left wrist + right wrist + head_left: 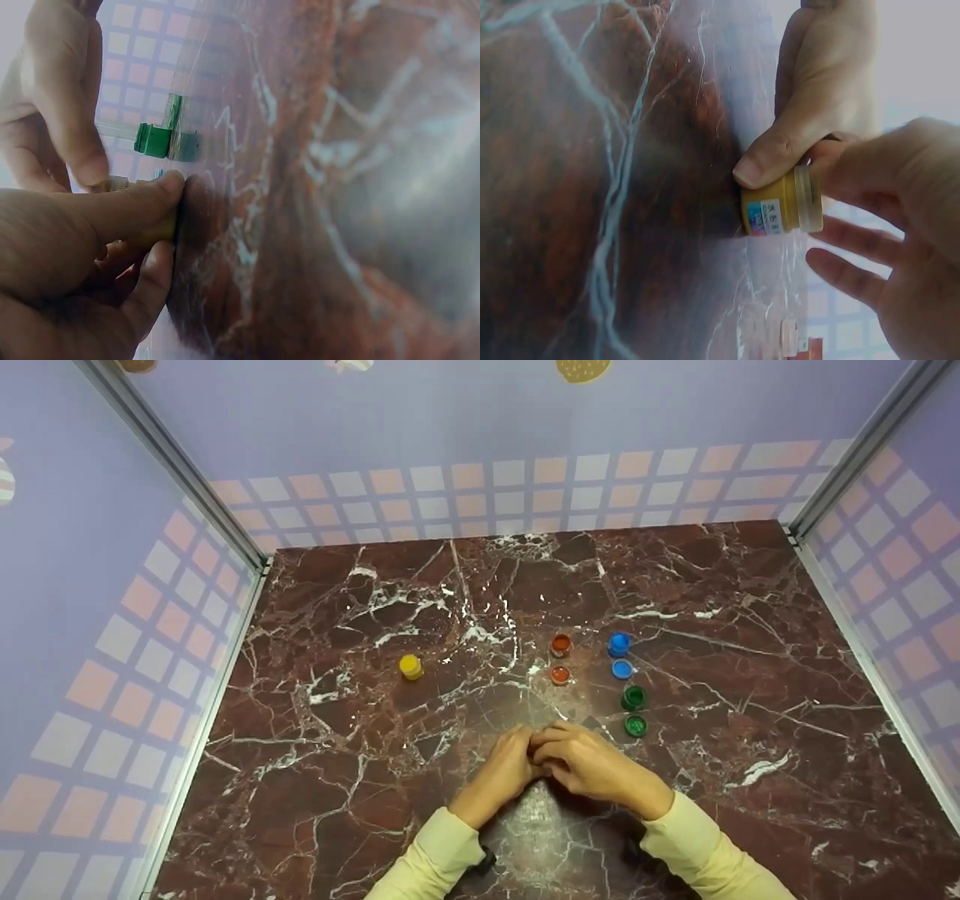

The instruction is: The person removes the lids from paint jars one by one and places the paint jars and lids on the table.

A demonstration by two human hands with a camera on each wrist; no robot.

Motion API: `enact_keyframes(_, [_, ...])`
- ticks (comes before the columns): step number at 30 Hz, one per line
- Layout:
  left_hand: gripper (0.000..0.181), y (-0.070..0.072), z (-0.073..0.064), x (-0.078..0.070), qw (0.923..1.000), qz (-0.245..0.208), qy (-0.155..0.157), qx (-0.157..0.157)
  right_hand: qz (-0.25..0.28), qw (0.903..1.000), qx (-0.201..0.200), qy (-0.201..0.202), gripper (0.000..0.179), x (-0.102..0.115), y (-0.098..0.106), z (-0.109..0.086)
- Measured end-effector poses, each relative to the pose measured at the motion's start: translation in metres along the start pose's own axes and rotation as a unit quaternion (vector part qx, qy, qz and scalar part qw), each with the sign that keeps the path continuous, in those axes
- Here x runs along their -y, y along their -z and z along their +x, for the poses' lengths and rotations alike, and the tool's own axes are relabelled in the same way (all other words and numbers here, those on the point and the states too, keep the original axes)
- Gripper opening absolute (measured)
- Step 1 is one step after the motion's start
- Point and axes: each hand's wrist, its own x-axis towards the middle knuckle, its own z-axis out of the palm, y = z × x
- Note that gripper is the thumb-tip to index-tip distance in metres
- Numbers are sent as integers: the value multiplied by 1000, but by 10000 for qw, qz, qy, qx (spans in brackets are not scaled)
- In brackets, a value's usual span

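Both hands meet low over the near middle of the table. The left hand (510, 761) grips a small yellow paint jar (769, 206) by its body, thumb pressed on the side above a printed label. At the jar's translucent lid (808, 199), the right hand (589, 761) pinches with thumb and finger, while its other fingers spread below the lid in the right wrist view. From the head view, the fingers hide this jar. A green paint jar (634, 697) and a green lid (636, 726) lie just beyond the right hand.
An orange-red jar (561, 645) stands with its lid (560, 675) in front. Right of these are a blue jar (619, 643) and blue lid (622, 668). Another yellow jar (411, 667) stands to the left. Patterned panels (510, 427) enclose the marbled table (337, 780).
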Motion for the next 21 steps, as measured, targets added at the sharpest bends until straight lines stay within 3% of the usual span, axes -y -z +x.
enact_keyframes(4, [34,0,0,-1,10000,-28,74,42,363,9982,-158,-446,16,2,2,-3])
enact_keyframes(8, [36,1,0,-1,9996,-189,193,104,566,9907,-702,-1019,15,6,0,-2])
enact_keyframes(11, [36,1,0,-2,9990,-346,261,124,539,9758,-1274,-1695,15,10,-3,1])
enact_keyframes(15, [36,0,0,-2,9989,-409,215,69,465,9440,-1959,-2615,12,16,-6,7])
enact_keyframes(17, [35,0,0,-1,9991,-361,200,52,399,9321,-2145,-2892,10,19,-7,9])
enact_keyframes(21, [36,-1,0,-1,9995,-282,126,-9,137,9268,-2134,-3088,10,26,-9,11])
